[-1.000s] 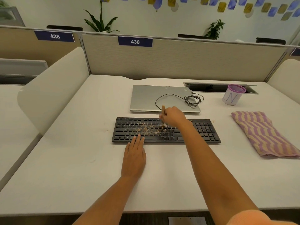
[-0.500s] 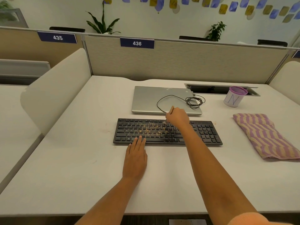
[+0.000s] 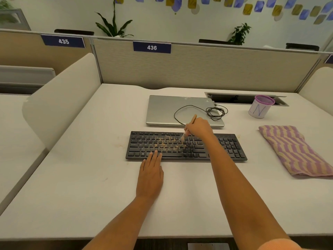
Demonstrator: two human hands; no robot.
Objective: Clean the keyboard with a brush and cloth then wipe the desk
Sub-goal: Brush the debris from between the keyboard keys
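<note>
Both forearms are bare, with a peach-orange sleeve (right arm only) higher up.

laptop behind keyboard, cloth right

**Open-plan office.** We see a white desk closed off at the back by a fabric partition carrying numbered plates (435, 436). Curved side screens separate neighbouring places. We note a closed laptop, a black keyboard, a cable hatch set in the desk's top, chair backs and potted plants beyond the partition, and coloured shapes on the far wall.
</note>
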